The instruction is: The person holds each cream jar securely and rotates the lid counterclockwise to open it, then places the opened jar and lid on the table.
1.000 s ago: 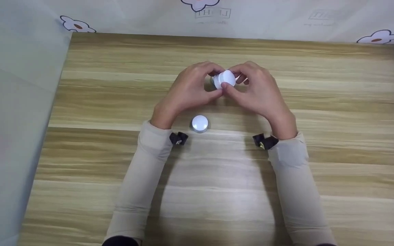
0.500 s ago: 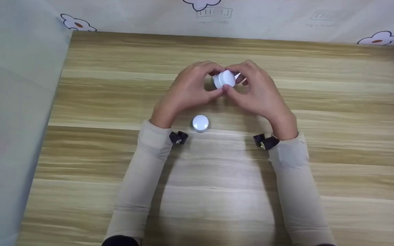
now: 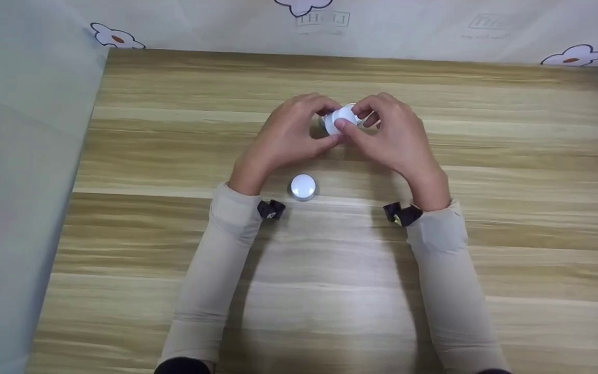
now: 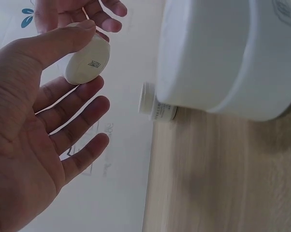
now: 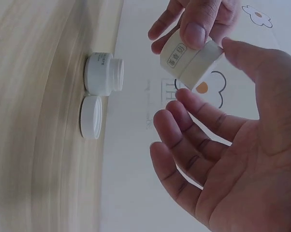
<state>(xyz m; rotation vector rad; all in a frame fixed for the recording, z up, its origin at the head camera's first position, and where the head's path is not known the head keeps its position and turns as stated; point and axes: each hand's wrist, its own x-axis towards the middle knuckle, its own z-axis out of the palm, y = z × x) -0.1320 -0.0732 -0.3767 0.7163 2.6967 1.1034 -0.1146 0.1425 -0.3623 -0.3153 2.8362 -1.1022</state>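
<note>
In the head view, I have the held jar (image 3: 331,123) in the upper middle of the frame, tilted with its lid (image 3: 348,114) toward the right. The left grip (image 3: 291,130) pinches the body between thumb and fingers, which I judge steadies it and leaves the lid free for the other side. The right grip (image 3: 392,132) lays its thumb across the lid's face with fingers at the upper edge; I read that as a light pinch. A closed jar (image 3: 303,187) stands on the desk (image 3: 538,208) near the centre of the frame, probably kept close yet out of the way. Against half a second ago, the right thumb has slid from the lid's lower edge up over its face; the left grip and closed jar look unchanged.

In the left wrist view, the closed jar fills the upper right. The held jar is at upper left, print showing, the lower left fingers spread clear. I cannot tell whether the small jar (image 4: 157,102) mid-frame is capped.

In the right wrist view, the held jar shows its label above centre. At the left, an open jar (image 5: 99,75) has a loose lid (image 5: 91,117) just beside it, seemingly set there so the pair stays together.
</note>
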